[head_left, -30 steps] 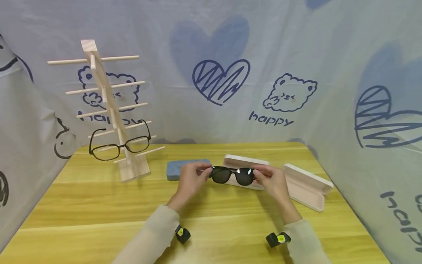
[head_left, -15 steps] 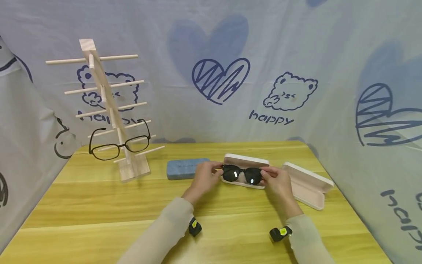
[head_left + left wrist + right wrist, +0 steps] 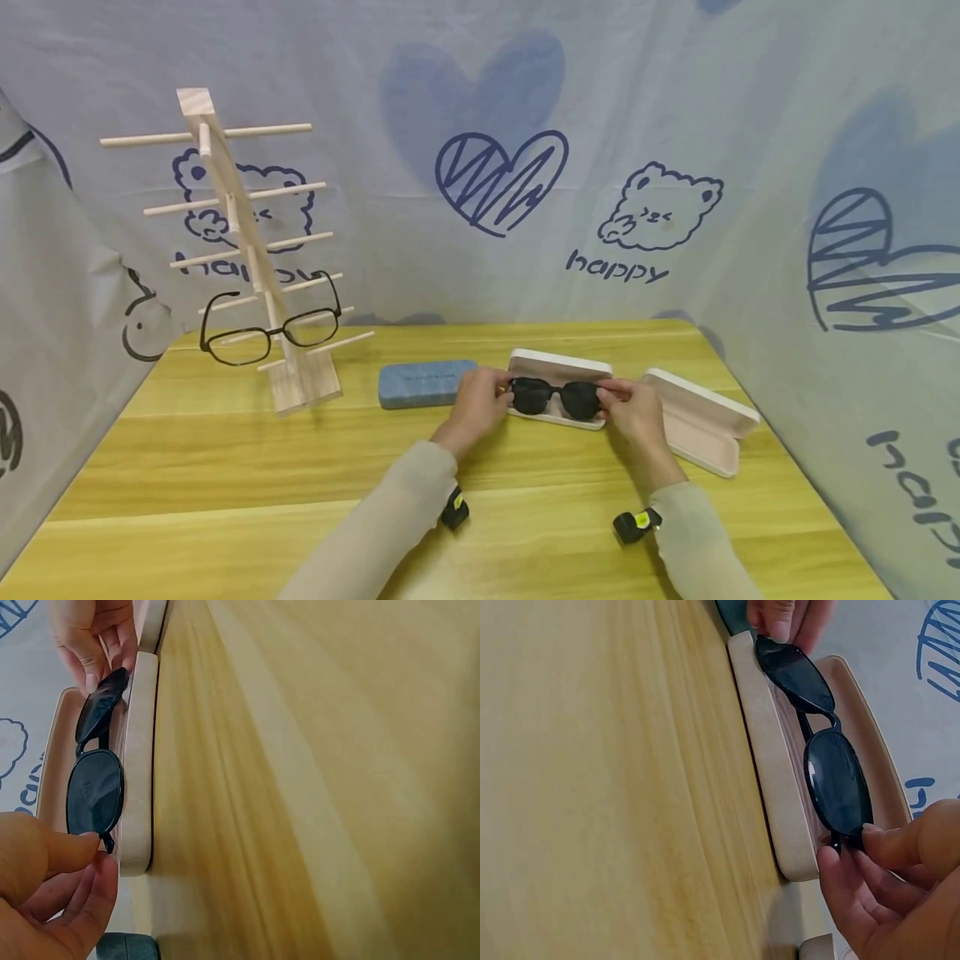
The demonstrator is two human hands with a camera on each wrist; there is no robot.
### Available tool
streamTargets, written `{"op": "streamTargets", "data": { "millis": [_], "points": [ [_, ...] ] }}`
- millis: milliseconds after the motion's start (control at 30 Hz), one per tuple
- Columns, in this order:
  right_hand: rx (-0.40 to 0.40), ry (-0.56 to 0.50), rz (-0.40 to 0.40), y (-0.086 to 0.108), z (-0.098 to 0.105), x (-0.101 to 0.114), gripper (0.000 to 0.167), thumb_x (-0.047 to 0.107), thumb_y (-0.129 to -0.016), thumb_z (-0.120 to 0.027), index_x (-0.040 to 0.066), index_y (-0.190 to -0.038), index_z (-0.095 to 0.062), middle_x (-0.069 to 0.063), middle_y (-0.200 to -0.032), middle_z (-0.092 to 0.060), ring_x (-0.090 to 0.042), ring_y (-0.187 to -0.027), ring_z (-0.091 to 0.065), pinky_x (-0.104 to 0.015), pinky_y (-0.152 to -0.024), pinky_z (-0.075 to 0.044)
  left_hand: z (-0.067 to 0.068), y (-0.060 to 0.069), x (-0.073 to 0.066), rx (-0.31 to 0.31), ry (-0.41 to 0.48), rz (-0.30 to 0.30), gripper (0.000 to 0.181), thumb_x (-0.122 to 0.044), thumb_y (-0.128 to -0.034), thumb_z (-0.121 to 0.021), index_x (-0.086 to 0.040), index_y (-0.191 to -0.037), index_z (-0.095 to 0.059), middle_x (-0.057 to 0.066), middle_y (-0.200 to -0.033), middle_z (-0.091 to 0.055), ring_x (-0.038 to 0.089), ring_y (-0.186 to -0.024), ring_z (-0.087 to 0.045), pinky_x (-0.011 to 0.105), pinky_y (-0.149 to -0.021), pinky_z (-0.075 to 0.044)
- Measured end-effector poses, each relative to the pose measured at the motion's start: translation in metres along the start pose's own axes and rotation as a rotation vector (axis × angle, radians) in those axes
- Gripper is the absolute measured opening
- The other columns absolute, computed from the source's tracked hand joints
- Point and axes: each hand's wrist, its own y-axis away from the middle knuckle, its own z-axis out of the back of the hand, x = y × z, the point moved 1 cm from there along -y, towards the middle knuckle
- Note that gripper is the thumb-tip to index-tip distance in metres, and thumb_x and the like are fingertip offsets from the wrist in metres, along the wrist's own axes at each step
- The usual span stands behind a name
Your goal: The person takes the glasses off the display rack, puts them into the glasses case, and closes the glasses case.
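Dark sunglasses (image 3: 556, 398) with black frames lie level over the open pale pink glasses case (image 3: 562, 360), partly inside it. My left hand (image 3: 482, 406) pinches their left end between thumb and fingers, as the left wrist view shows at the hinge. At the other end my right hand (image 3: 635, 414) pinches the right hinge; the right wrist view shows thumb and fingertips there. The temples look folded behind the lenses (image 3: 838, 782). Whether the sunglasses touch the case floor I cannot tell.
A blue glasses case (image 3: 420, 385), closed, lies just left of my left hand. Right of my right hand sits a second open pale case (image 3: 697, 425). A wooden peg stand (image 3: 243, 217) at the left bears black-rimmed eyeglasses (image 3: 272, 335). Printed cloth hangs behind the table.
Both hands have brought the sunglasses rightward and down, from in front of the open case to over and into it. Over the last half second they have shifted only slightly.
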Motion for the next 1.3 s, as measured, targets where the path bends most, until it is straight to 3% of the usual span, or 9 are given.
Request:
{"op": "streamTargets", "data": {
  "millis": [300, 433, 633, 967, 1300],
  "points": [
    [-0.035, 0.1, 0.038, -0.002, -0.001, 0.0, 0.021, 0.003, -0.097, -0.068, -0.01, -0.112, -0.074, -0.026, -0.092, -0.076, -0.011, -0.062, -0.066, -0.022, -0.056, -0.057, -0.004, -0.007, 0.0, -0.018, -0.032, 0.026, 0.024, -0.004, -0.0957, -0.071, -0.002, -0.119, -0.077, 0.014, -0.107, -0.08, 0.027, -0.096, -0.076, 0.041, -0.086, -0.062],
    [-0.036, 0.081, 0.035, -0.003, -0.002, -0.001, 0.02, 0.002, -0.097, -0.068, -0.011, -0.111, -0.074, -0.024, -0.088, -0.075, -0.009, -0.06, -0.063, -0.022, -0.054, -0.057, -0.004, -0.01, 0.0, -0.03, -0.002, 0.052, 0.026, -0.002, -0.097, -0.068, -0.002, -0.122, -0.076, 0.015, -0.109, -0.079, 0.029, -0.1, -0.076, 0.042, -0.087, -0.062],
    [-0.036, 0.049, 0.019, -0.004, -0.003, -0.003, 0.02, 0.002, -0.098, -0.066, -0.011, -0.111, -0.073, -0.02, -0.082, -0.073, -0.008, -0.058, -0.062, -0.02, -0.052, -0.055, -0.004, -0.014, -0.001, -0.044, -0.014, 0.039, 0.026, 0.0, -0.0952, -0.069, 0.0, -0.121, -0.075, 0.016, -0.105, -0.08, 0.032, -0.1, -0.075, 0.044, -0.09, -0.06],
    [-0.048, 0.11, 0.07, -0.006, -0.004, -0.005, 0.017, 0.003, -0.097, -0.067, -0.011, -0.106, -0.074, -0.024, -0.084, -0.074, -0.011, -0.054, -0.064, -0.019, -0.05, -0.053, -0.01, -0.014, 0.002, -0.032, -0.011, 0.05, 0.024, 0.001, -0.0955, -0.068, 0.001, -0.118, -0.076, 0.017, -0.103, -0.079, 0.034, -0.102, -0.074, 0.044, -0.091, -0.06],
    [-0.063, 0.136, 0.077, -0.007, -0.006, -0.007, 0.018, 0.006, -0.097, -0.07, -0.009, -0.106, -0.075, -0.029, -0.101, -0.075, -0.012, -0.055, -0.069, -0.021, -0.052, -0.057, -0.013, -0.015, 0.002, -0.035, -0.038, 0.042, 0.022, 0.001, -0.0938, -0.07, 0.002, -0.115, -0.077, 0.016, -0.099, -0.079, 0.031, -0.096, -0.074, 0.041, -0.086, -0.061]
  ]
}}
